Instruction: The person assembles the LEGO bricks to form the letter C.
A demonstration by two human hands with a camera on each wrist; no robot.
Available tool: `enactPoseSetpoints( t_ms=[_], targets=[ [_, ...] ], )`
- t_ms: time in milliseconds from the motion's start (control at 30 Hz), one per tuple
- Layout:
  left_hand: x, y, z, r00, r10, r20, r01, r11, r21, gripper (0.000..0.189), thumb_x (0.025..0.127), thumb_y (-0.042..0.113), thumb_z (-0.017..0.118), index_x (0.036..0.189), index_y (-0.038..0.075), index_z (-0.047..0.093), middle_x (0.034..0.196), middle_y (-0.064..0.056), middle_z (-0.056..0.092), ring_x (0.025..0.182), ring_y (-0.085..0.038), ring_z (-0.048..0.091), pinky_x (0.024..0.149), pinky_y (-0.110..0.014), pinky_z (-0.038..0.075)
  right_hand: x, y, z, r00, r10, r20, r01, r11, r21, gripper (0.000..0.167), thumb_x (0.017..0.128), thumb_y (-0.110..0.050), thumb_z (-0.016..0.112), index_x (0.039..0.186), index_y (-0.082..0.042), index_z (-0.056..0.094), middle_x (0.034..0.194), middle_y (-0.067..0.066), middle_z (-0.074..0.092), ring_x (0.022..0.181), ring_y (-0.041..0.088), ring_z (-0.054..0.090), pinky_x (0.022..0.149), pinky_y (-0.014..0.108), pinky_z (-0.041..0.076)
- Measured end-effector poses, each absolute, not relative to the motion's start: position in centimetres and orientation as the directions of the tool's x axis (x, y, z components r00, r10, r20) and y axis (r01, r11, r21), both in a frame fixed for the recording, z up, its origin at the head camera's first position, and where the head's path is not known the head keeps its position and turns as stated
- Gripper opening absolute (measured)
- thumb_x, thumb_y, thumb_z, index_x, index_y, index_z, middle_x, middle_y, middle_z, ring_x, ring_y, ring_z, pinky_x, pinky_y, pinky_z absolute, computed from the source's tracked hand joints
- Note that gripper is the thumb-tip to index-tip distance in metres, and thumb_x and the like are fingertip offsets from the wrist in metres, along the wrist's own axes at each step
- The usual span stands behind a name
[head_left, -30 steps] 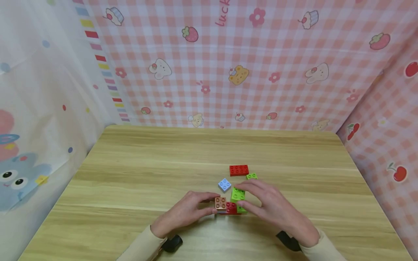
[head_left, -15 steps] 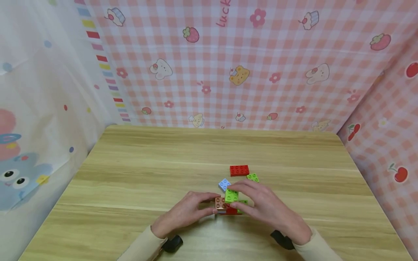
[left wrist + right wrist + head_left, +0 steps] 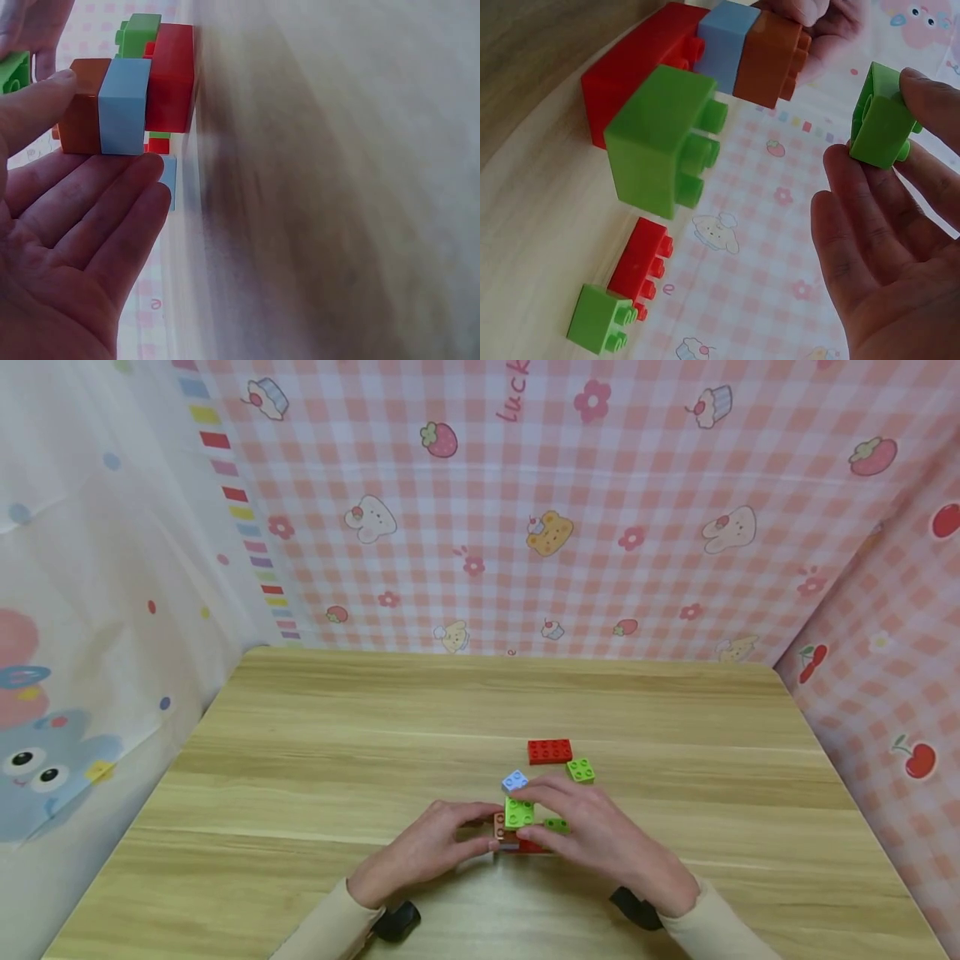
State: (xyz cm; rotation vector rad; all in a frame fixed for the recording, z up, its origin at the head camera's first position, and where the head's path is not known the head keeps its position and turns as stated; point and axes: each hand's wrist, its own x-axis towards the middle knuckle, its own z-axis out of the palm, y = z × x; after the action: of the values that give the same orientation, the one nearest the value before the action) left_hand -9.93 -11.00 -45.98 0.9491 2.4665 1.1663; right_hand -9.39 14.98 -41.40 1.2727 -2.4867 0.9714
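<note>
In the head view my left hand steadies a small stack. The left wrist view shows a red brick at the bottom, a light blue brick above it and a brown brick on top, thumb and fingers on either side. My right hand pinches a green brick over the brown one. A gap between these two shows in the right wrist view. Another green brick stands at the red brick's right end; whether it is joined there I cannot tell.
Behind the hands lie a loose light blue brick, a long red brick and a small green brick. All are on the wooden table. Patterned cloth hangs along the table's back and sides.
My right hand has carried the pinched green brick leftward, from over the red brick to over the brown one. The left hand and the stack have stayed in place.
</note>
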Motion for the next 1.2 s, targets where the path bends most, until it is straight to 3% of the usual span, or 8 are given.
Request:
enactPoseSetpoints(
  t_ms=[233,600,900,1200],
  targets=[
    [-9.8,-11.0,-46.0,-0.755,0.653,0.055,0.459,0.467,0.756,0.041,0.102,0.026,0.069,0.138,0.006,0.065,0.135,-0.007,0.068,0.124,-0.019,0.064,0.106,-0.037,0.052,-9.3,14.4,-41.7,-0.603,-0.668,0.435,-0.788,0.414,-0.457,0.043,0.087,-0.017,0.085,0.126,-0.007,0.070,0.125,0.001,0.069,0.117,0.019,0.065,0.095,0.038,0.058],
    [-9.7,-11.0,-45.8,-0.754,0.653,0.061,0.468,0.470,0.748,0.040,0.102,0.025,0.069,0.137,0.007,0.065,0.134,-0.007,0.068,0.123,-0.018,0.064,0.105,-0.035,0.052,-9.2,14.0,-42.1,-0.652,-0.679,0.338,-0.739,0.468,-0.485,0.042,0.092,-0.023,0.081,0.130,-0.009,0.070,0.130,0.001,0.069,0.122,0.021,0.064,0.099,0.043,0.056],
    [-9.8,-11.0,-45.8,-0.756,0.652,0.057,0.465,0.474,0.748,0.040,0.101,0.027,0.070,0.136,0.007,0.066,0.134,-0.005,0.069,0.124,-0.017,0.063,0.105,-0.035,0.052,-9.1,13.9,-42.3,-0.695,-0.664,0.277,-0.687,0.499,-0.528,0.042,0.091,-0.026,0.082,0.129,-0.015,0.070,0.128,-0.003,0.069,0.119,0.015,0.064,0.098,0.041,0.057],
    [-9.8,-10.9,-45.9,-0.759,0.650,0.049,0.459,0.479,0.748,0.040,0.101,0.027,0.070,0.135,0.007,0.067,0.133,-0.006,0.069,0.123,-0.018,0.064,0.104,-0.035,0.053,-9.1,13.9,-42.6,-0.692,-0.672,0.263,-0.687,0.499,-0.529,0.036,0.093,-0.028,0.080,0.126,-0.018,0.071,0.127,-0.007,0.069,0.119,0.011,0.063,0.100,0.039,0.056]
  ],
)
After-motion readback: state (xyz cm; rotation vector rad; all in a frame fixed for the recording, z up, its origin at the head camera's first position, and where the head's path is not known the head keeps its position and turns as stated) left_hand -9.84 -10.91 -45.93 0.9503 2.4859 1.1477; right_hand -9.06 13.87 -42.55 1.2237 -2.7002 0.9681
